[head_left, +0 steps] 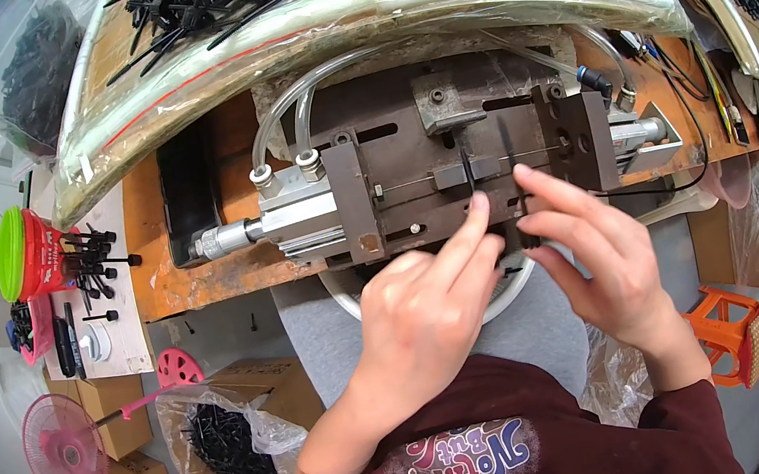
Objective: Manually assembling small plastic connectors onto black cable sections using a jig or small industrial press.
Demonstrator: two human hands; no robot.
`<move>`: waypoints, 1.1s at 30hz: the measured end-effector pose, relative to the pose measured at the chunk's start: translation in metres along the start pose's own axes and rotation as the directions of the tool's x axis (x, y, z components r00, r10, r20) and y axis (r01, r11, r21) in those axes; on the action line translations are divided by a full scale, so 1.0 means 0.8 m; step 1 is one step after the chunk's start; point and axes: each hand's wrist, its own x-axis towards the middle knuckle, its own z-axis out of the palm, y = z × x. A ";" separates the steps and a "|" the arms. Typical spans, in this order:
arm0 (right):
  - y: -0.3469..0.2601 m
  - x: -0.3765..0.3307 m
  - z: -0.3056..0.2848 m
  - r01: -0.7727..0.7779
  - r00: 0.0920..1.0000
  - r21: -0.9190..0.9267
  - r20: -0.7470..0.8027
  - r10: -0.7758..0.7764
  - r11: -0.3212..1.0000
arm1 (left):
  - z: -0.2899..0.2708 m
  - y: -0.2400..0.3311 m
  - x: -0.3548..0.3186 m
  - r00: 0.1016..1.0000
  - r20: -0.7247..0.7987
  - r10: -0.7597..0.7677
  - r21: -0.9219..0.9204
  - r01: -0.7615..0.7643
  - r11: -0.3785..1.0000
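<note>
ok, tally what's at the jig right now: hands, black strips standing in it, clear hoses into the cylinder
Hands: 2, left hand and right hand
Black strips in the metal jig: 2
Clear hoses: 2
Total: 6

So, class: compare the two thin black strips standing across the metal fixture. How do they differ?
The left black strip sits under the left hand, its index fingertip touching the strip's lower end. The right black strip stands by the right hand, reaches higher up the metal fixture and looks thinner. Both are black, thin, and cross the horizontal rod.
</note>
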 end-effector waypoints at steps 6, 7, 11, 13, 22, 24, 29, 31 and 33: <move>-0.014 0.000 0.024 0.013 0.990 -0.133 0.142 0.006 0.991 | -0.017 0.000 -0.040 0.927 0.369 0.071 -0.235 0.019 0.972; -0.018 0.004 0.026 -0.007 0.984 -0.163 0.173 0.036 0.987 | -0.011 -0.003 -0.047 0.925 0.376 0.052 -0.243 0.045 0.969; -0.017 0.016 0.025 0.011 0.977 -0.231 0.211 0.039 0.973 | 0.014 -0.018 -0.070 0.908 0.420 -0.015 -0.246 0.129 0.961; -0.013 0.017 0.024 0.065 0.981 -0.237 0.194 -0.018 0.969 | 0.027 -0.022 -0.074 0.901 0.432 -0.033 -0.227 0.145 0.963; -0.001 0.057 -0.021 0.014 0.999 0.086 0.050 -0.018 0.996 | 0.023 -0.012 -0.065 0.952 0.303 -0.050 -0.219 0.120 0.968; 0.016 0.096 -0.039 0.038 0.987 -0.011 -0.154 -0.039 0.999 | 0.024 -0.014 -0.073 0.966 0.254 -0.036 -0.226 0.095 0.969; 0.072 0.188 -0.083 0.158 0.964 -0.502 -0.110 -0.244 0.850 | 0.030 -0.006 -0.081 0.974 0.227 0.027 -0.263 0.035 0.964; 0.066 0.210 -0.076 0.200 0.977 -0.606 0.068 -0.200 0.770 | 0.030 -0.003 -0.086 0.971 0.240 0.019 -0.266 0.047 0.963; 0.095 0.238 -0.060 0.235 0.971 -0.644 0.196 -0.140 0.728 | 0.032 -0.003 -0.090 0.970 0.239 0.037 -0.277 0.032 0.960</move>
